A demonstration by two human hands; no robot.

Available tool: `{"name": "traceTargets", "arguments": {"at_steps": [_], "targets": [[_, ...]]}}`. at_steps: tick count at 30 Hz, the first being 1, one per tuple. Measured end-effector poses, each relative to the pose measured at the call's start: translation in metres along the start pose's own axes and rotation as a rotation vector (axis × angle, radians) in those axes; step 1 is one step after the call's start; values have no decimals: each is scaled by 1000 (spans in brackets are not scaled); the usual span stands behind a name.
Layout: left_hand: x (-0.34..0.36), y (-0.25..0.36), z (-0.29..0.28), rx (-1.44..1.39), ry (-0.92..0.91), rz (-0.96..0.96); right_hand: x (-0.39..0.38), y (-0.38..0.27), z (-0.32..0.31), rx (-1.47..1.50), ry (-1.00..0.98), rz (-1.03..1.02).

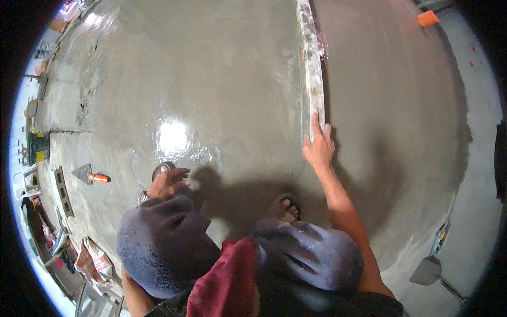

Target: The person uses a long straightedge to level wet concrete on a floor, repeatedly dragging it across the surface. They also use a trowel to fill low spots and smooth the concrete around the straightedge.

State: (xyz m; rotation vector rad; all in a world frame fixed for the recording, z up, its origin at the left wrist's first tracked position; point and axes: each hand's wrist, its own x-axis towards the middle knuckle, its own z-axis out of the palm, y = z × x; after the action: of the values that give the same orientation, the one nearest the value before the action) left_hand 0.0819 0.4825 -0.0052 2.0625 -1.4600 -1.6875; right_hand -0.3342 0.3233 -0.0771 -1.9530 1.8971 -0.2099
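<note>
Squatting over a smooth, wet-looking grey floor (211, 95), the person has both knees drawn up in blue-grey trousers (163, 248), with a dark red cloth (224, 277) hanging between them. Out to the left at about this depth lies a crumpled white sack with red markings (94, 261); out to the right, a flat-bladed tool (426, 271) lies on a paler strip (478, 185) beside the grey surface. Just ahead of the knees are the feet, in dark sandals (294, 203). The left hand (170, 182) hangs empty above the left foot, fingers loosely spread and slightly bent. Farther left, a pointed trowel with an orange handle (99, 178) lies flat on the floor, near a grey block with a row of holes (62, 193). The right hand (319, 148) reaches farther forward and grips the near end of a long pale bar (310, 58), forefinger straight along its top (the underside of the hold is hidden). The bar, blotched with grey, runs away from the hand across the floor to the upper edge of the view. Farthest off, at upper right, sits an orange object (427, 19), too small to identify.
</note>
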Motion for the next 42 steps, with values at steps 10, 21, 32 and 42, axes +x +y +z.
{"name": "traceTargets", "arguments": {"at_steps": [10,21,32,42], "targets": [[2,-6,2,57,21,38,-9,-3,3,-15,-38,3],[17,-21,9,-28,-11,-6,-17,-6,4,-7,-104,49],[15,-28,-23,-18,51,61,-7,-31,11,-15,-46,49],[-6,-75,-25,106,252,128,-20,-39,27,-69,30,70]]}}
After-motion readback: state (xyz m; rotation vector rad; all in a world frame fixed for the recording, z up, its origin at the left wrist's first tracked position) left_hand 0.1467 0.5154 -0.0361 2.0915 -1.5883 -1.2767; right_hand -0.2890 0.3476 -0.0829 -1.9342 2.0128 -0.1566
